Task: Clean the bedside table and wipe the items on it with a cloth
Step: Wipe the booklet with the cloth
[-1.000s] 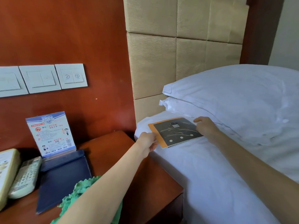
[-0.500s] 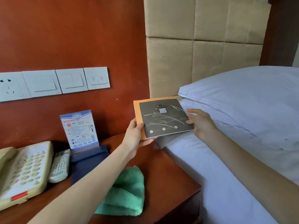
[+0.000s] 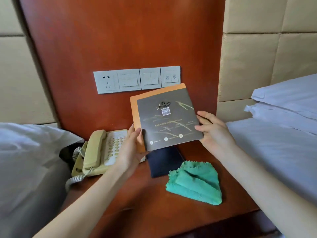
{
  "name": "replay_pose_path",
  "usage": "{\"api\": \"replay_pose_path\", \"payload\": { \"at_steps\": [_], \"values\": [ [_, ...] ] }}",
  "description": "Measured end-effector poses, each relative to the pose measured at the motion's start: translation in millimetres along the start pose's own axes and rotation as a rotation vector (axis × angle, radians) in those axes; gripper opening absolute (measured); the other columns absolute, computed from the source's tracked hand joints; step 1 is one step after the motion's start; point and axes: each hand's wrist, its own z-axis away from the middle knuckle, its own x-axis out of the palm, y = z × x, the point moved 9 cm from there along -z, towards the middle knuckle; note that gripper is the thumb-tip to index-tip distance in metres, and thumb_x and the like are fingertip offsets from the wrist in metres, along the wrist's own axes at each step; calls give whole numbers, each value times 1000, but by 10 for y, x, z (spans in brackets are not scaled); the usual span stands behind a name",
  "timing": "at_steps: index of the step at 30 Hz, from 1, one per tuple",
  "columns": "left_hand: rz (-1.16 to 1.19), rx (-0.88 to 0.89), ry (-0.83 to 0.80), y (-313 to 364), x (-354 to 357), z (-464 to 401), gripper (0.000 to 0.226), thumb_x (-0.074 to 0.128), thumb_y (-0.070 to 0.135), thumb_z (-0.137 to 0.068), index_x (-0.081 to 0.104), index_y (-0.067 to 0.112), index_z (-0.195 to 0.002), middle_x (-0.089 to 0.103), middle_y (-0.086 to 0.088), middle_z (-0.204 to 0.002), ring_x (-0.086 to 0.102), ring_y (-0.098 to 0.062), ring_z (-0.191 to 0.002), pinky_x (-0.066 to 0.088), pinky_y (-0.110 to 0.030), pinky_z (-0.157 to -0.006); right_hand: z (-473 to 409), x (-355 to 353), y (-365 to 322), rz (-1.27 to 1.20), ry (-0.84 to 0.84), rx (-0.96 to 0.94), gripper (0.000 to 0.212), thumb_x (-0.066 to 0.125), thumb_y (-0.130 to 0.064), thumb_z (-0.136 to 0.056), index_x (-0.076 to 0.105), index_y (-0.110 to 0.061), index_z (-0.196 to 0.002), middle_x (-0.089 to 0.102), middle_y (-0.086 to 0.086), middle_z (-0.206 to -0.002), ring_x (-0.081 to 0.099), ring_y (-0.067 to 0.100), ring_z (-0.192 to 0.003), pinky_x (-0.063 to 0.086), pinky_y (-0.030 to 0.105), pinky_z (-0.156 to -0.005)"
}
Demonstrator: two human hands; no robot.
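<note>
I hold a dark grey and orange booklet [image 3: 167, 117] upright above the reddish wooden bedside table [image 3: 145, 208]. My left hand [image 3: 132, 148] grips its lower left corner. My right hand [image 3: 212, 133] holds its right edge. A folded green cloth [image 3: 195, 182] lies on the table below my right hand. A dark blue folder [image 3: 163, 162] lies flat under the booklet. A beige telephone [image 3: 101, 150] stands at the table's left. The sign stand and the remote are hidden behind the booklet and my left hand.
White beds flank the table, one at the left [image 3: 25, 160] and one at the right [image 3: 277, 148] with pillows [image 3: 288, 98]. A row of wall switches and a socket [image 3: 135, 79] sits on the red panel above the table. The phone's coiled cord [image 3: 75, 179] hangs at the left.
Both hands lifted the booklet off the right bed and carried it left over the bedside table. My view swung left, bringing the telephone and the left bed into sight.
</note>
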Motion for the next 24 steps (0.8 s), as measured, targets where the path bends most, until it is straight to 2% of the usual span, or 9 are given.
{"api": "replay_pose_path", "payload": {
  "at_steps": [4, 6, 10, 12, 14, 15, 19, 22, 24],
  "values": [
    [-49, -31, 12, 108, -321, 227, 20, 47, 16, -98, 60, 24, -111, 74, 4, -90, 69, -12, -65, 48, -21, -44, 92, 200, 300, 41, -25, 2, 43, 40, 26, -78, 62, -10, -89, 68, 7, -97, 70, 16, -76, 54, 28, -59],
    [-82, -40, 41, 106, -451, 296, 20, 49, 11, -97, 60, 21, -111, 75, 3, -91, 71, -14, -72, 52, -25, -48, 135, 250, 403, 93, -25, -8, 42, 42, 25, -78, 61, -12, -81, 67, 7, -97, 70, 15, -72, 53, 28, -58],
    [-214, 58, 73, 183, -583, 390, 23, 52, 8, -96, 61, 21, -113, 75, 4, -101, 72, -14, -89, 58, -30, -66, 217, 257, 473, 269, 8, -61, 42, 45, 25, -76, 62, -14, -77, 65, 5, -94, 67, 19, -77, 53, 25, -60],
    [-312, 116, 77, 245, -599, 426, 23, 53, 10, -97, 63, 22, -113, 74, 4, -107, 70, -16, -98, 57, -31, -78, 252, 255, 495, 351, 9, -86, 42, 46, 25, -75, 62, -14, -75, 65, 5, -94, 63, 22, -86, 52, 25, -69],
    [-407, 167, 91, 285, -589, 447, 22, 53, 10, -96, 65, 23, -109, 75, 7, -103, 71, -14, -96, 57, -27, -76, 299, 267, 481, 448, 4, -137, 40, 48, 23, -75, 62, -15, -74, 64, 9, -98, 60, 22, -92, 48, 32, -84],
    [-440, 176, 102, 284, -593, 454, 22, 54, 9, -96, 66, 24, -106, 75, 8, -100, 71, -14, -93, 57, -27, -74, 323, 287, 454, 512, 3, -177, 40, 50, 22, -75, 61, -15, -73, 62, 9, -101, 59, 20, -93, 46, 32, -87],
    [-451, 101, 103, 130, -618, 451, 18, 55, 13, -95, 68, 23, -103, 76, 3, -97, 72, -18, -87, 60, -41, -71, 352, 297, 330, 637, 27, -297, 41, 53, 22, -75, 61, -18, -69, 58, 7, -107, 57, 12, -92, 43, 25, -84],
    [-394, 37, 71, -24, -608, 448, 16, 54, 15, -97, 65, 21, -106, 76, 4, -97, 73, -15, -87, 58, -30, -65, 327, 251, 349, 673, 11, -287, 42, 53, 20, -76, 61, -20, -69, 61, 4, -107, 59, 12, -96, 44, 21, -82],
    [-347, 28, 69, -82, -610, 444, 16, 52, 14, -98, 63, 18, -110, 76, 2, -100, 73, -17, -88, 57, -28, -66, 316, 236, 382, 748, -19, -266, 40, 55, 18, -77, 62, -21, -75, 63, 2, -106, 60, 13, -100, 45, 22, -82]
  ]
}}
